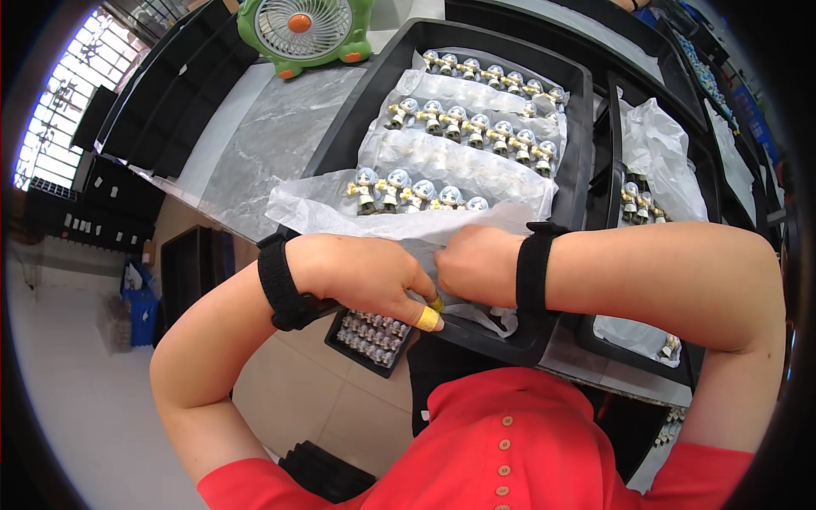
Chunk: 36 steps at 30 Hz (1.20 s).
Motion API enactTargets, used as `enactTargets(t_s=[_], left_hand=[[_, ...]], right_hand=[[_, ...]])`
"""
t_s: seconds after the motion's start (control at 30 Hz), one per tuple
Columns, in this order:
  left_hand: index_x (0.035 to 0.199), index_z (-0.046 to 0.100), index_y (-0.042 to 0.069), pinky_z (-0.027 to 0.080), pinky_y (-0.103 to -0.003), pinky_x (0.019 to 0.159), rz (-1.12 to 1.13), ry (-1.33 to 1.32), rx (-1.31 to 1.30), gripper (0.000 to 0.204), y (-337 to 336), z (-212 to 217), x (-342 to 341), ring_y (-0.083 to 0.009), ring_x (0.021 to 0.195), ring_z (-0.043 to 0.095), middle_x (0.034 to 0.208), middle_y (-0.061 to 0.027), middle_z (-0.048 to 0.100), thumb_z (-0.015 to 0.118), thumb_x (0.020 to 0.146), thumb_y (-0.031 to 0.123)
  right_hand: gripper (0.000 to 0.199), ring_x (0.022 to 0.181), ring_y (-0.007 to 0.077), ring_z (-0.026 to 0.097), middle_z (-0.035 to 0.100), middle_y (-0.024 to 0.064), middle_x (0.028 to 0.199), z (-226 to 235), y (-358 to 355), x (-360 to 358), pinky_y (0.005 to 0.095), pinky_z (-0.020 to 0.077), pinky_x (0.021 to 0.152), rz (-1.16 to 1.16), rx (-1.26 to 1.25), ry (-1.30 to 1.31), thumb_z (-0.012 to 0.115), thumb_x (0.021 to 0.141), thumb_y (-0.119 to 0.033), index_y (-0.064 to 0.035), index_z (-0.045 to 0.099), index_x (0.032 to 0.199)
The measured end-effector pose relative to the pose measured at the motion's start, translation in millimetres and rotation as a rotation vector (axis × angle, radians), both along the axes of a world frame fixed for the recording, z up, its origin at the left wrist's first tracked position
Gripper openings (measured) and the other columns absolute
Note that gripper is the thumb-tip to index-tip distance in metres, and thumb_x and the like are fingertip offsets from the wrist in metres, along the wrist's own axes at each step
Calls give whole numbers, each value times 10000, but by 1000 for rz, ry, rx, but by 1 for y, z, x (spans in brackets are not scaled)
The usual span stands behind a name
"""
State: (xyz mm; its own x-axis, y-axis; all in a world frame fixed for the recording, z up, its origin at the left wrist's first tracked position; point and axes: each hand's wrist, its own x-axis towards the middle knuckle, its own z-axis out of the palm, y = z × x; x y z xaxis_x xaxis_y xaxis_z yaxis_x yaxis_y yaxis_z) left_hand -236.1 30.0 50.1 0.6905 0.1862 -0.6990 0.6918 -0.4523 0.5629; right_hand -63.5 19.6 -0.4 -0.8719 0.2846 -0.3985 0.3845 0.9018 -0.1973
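Paper point(476, 223) lines the black tray point(575, 144), its near edge pinched by both hands: left hand point(361, 276) at 7 o'clock, right hand point(478, 265) beside it. A hard tug may topple the figurines point(415, 192) at 12.

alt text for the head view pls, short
Left hand and right hand meet at the near edge of a black tray, on white tissue paper lined with rows of small figurines. A green desk fan stands behind.
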Motion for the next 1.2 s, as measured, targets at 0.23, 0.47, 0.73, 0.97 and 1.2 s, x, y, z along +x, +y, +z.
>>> enactTargets(t_s=[0.23, 0.47, 0.73, 0.97, 1.2], left_hand=[[1194, 607, 33, 478, -379, 834, 0, 9, 68, 578, -5, 1, -3, -341, 952, 622, 1048, -197, 657, 588, 866, 508], [1191, 602, 25, 479, -383, 836, 27, -17, 128, 556, -11, 2, -5, -345, 958, 621, 1035, -199, 657, 607, 859, 471], [1166, 614, 32, 482, -387, 826, 12, 12, 135, 543, -22, 6, 5, -346, 952, 621, 1065, -180, 648, 629, 843, 468], [1161, 608, 32, 490, -389, 784, 41, 22, 155, 524, -29, 8, 8, -351, 897, 627, 1012, -188, 647, 646, 839, 444], [1163, 596, 20, 492, -398, 782, 31, 36, 170, 519, -32, 10, 12, -350, 885, 628, 988, -199, 645, 656, 830, 414]], right_hand=[[124, 867, 330, 642, 625, 140, 855, 12, -1, 8, 410, 527, 727, -7, -134, 2, 616, 721, -82, -28, 678, 813], [153, 872, 338, 635, 601, 152, 930, 8, -2, 14, 414, 524, 746, -42, -103, 68, 619, 716, -66, -3, 659, 850], [105, 856, 340, 633, 586, 157, 884, 8, -11, 12, 410, 526, 734, -26, -130, 123, 605, 715, -43, 9, 661, 787], [141, 855, 346, 633, 591, 165, 873, 13, -8, 16, 413, 523, 730, -52, -125, 77, 629, 697, -51, 7, 658, 822], [173, 870, 350, 632, 604, 163, 884, 20, -3, 21, 402, 516, 757, -79, -77, 51, 635, 708, -72, 12, 644, 859]])
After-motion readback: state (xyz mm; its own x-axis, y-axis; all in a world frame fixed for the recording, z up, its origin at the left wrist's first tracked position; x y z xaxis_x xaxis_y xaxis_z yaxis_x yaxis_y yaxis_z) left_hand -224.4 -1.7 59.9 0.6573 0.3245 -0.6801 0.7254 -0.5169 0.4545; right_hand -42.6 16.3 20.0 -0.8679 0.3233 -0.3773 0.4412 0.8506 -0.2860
